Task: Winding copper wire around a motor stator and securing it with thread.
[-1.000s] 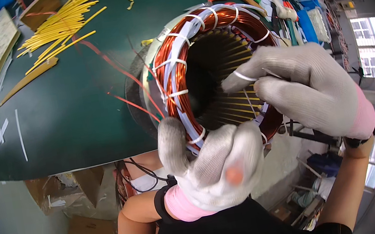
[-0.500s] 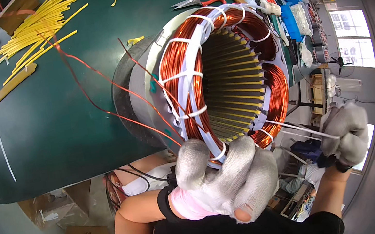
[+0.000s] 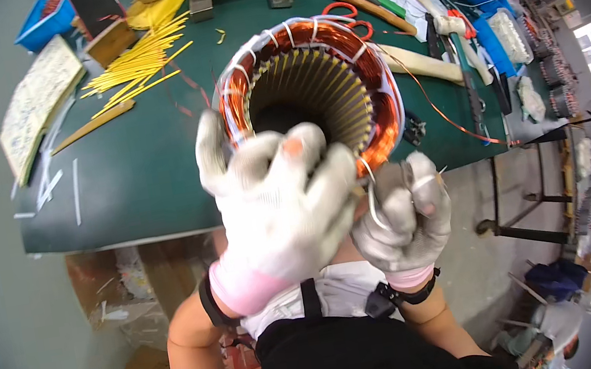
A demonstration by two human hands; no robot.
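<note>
A motor stator with copper windings laced in white cord stands on the bench, its slotted bore facing me. My left hand, in a pale glove with a pink cuff, is over its near rim. The fingers are spread, and one bare fingertip pokes through the glove. I see nothing held in them, though the hand is slightly blurred. Just right of it, my gloved right hand is closed on a white lacing cord, which loops down from the winding. The hands hide the stator's lower rim.
Yellow sticks lie at the far left near a wooden strip. Red-handled scissors are partly behind the stator. A mallet, other tools and blue bins occupy the right. A copper wire trails toward the bench edge.
My right hand has come in from the far right to beside the stator. The left hand has turned, its fingers now pointing up over the rim. The view has shifted, showing the stator further left.
</note>
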